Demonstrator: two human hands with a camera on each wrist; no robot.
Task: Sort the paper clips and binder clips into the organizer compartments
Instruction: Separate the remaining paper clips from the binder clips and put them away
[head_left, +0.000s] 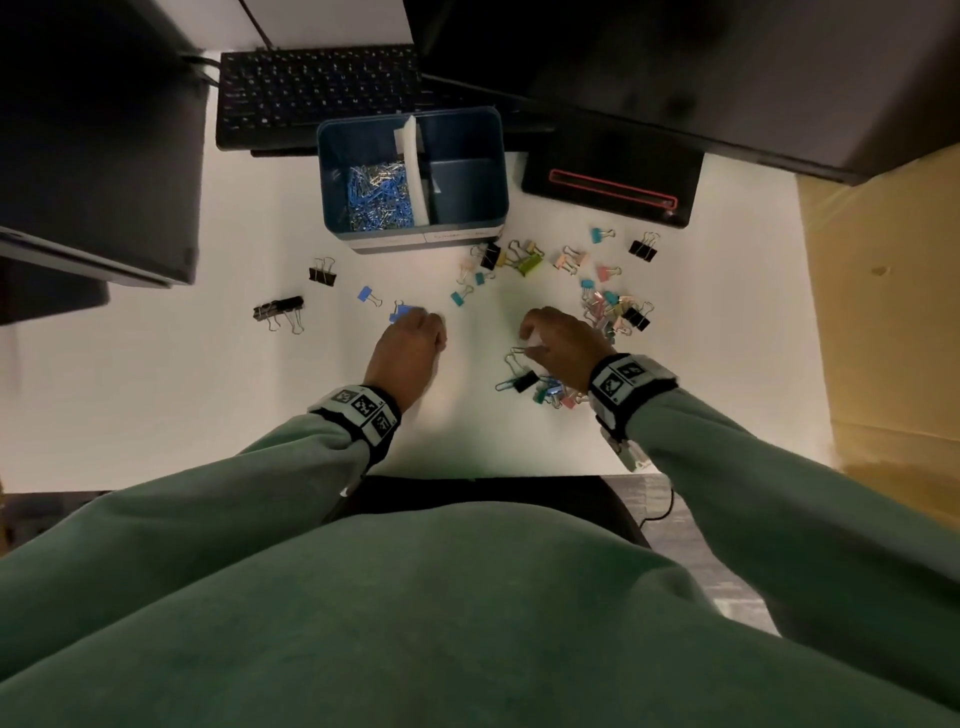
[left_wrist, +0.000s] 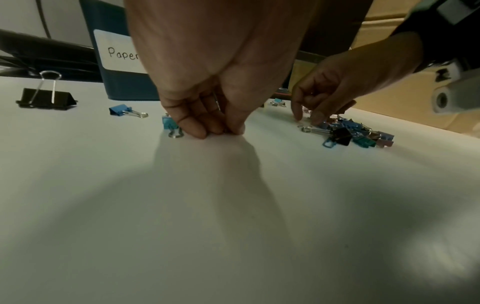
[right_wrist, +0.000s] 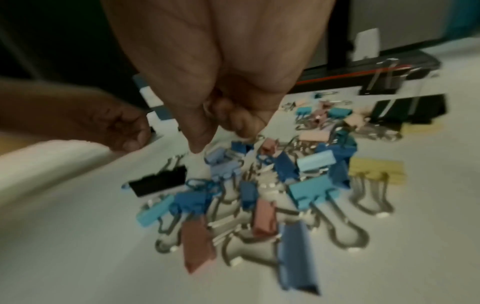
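Observation:
The blue organizer stands at the back of the white desk. Its left compartment holds blue and silver paper clips; the right compartment looks bare. My left hand pinches its fingertips together on the desk, with a thin silver wire showing between the fingers, beside a blue binder clip. My right hand hovers over a pile of coloured binder clips, fingers curled round a small silver ring of wire. What it holds is blurred.
More binder clips lie scattered right of the organizer, and two black ones lie at the left. A keyboard and a black device with red trim sit behind. A cardboard box borders the right.

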